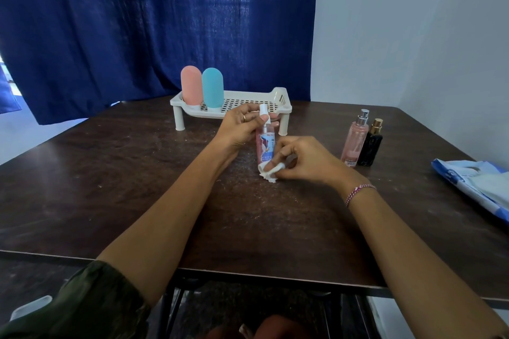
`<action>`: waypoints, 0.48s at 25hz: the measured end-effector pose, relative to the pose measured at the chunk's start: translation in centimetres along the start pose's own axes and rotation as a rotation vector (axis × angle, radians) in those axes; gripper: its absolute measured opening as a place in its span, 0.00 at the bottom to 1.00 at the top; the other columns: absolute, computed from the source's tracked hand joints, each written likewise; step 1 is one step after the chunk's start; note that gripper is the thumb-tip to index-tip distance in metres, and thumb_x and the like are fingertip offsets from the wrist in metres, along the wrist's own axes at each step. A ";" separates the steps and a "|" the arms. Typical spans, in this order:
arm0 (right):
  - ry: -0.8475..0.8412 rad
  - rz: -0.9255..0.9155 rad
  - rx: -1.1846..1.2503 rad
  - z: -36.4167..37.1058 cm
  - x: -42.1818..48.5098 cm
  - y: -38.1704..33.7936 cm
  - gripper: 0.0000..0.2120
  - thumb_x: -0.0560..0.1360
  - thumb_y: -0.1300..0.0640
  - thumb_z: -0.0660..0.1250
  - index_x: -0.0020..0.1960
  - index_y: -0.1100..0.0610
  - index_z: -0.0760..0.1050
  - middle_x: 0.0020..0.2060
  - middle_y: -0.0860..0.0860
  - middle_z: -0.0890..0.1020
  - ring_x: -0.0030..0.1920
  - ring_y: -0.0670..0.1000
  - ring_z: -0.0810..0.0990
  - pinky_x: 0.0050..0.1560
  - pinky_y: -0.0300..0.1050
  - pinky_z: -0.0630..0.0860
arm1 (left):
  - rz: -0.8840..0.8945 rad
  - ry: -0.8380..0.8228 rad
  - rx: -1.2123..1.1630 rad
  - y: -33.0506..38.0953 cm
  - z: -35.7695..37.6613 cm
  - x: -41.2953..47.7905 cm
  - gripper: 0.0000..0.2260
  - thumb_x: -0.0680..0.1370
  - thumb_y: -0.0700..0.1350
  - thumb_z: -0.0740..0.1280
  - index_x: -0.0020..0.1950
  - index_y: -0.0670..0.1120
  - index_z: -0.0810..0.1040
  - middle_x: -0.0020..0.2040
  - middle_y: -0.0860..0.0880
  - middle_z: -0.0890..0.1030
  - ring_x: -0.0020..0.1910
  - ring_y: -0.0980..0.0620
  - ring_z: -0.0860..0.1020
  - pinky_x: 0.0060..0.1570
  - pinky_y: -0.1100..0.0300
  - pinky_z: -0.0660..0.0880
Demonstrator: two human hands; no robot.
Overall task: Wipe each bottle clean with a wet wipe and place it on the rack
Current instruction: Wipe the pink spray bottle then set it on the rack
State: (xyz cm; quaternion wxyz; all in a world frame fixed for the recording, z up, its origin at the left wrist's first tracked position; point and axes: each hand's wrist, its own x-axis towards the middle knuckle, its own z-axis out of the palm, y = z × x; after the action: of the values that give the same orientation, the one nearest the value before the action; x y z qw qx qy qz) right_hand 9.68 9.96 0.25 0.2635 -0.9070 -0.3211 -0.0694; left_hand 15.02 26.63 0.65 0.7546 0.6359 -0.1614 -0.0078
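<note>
My left hand (242, 125) grips the top of a clear pink spray bottle (265, 146) with a white cap and a blue and red label, held upright over the dark table (137, 187). My right hand (300, 159) pinches a crumpled white wet wipe (268, 172) against the bottle's base. Behind them stands a cream perforated rack (248, 103) on short legs. On the rack's left side stand a pink bottle (191, 88) and a turquoise bottle (212, 88), both cap down.
At the right, a tall pink perfume bottle (354, 140) and a shorter black bottle with a gold cap (370, 146) stand together. A blue and white wipes pack (479, 184) lies at the table's right edge. A blue curtain hangs behind.
</note>
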 end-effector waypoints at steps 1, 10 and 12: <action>0.000 -0.003 -0.021 0.1 0.0 0.1 0.11 0.68 0.59 0.74 0.49 0.52 0.82 0.44 0.41 0.75 0.47 0.40 0.75 0.48 0.33 0.75 | 0.000 0.003 0.005 0.0 0.0 0.0 0.10 0.77 0.36 0.64 0.59 0.41 0.73 0.54 0.43 0.82 0.48 0.51 0.83 0.46 0.60 0.80; 0.539 -0.048 -0.018 0.2 0.4 -0.3 0.11 0.68 0.64 0.73 0.50 0.59 0.81 0.45 0.46 0.76 0.49 0.41 0.76 0.48 0.31 0.76 | 0.104 -0.172 -0.003 -0.1 0.4 -0.1 0.10 0.77 0.33 0.62 0.56 0.44 0.75 0.46 0.51 0.85 0.46 0.54 0.83 0.42 0.62 0.78; 0.635 -0.054 -0.004 0.2 0.4 -0.4 0.11 0.69 0.63 0.73 0.51 0.60 0.81 0.47 0.46 0.75 0.52 0.43 0.76 0.49 0.31 0.76 | 0.107 -0.199 0.008 0.0 0.5 -0.2 0.11 0.77 0.33 0.63 0.55 0.45 0.75 0.44 0.53 0.85 0.46 0.56 0.82 0.42 0.63 0.78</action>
State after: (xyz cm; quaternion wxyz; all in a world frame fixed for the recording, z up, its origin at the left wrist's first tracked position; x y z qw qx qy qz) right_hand 9.77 10.58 0.34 0.3470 -0.8318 -0.2466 -0.3563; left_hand 14.69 26.23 0.65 0.7316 0.6255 -0.2695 -0.0299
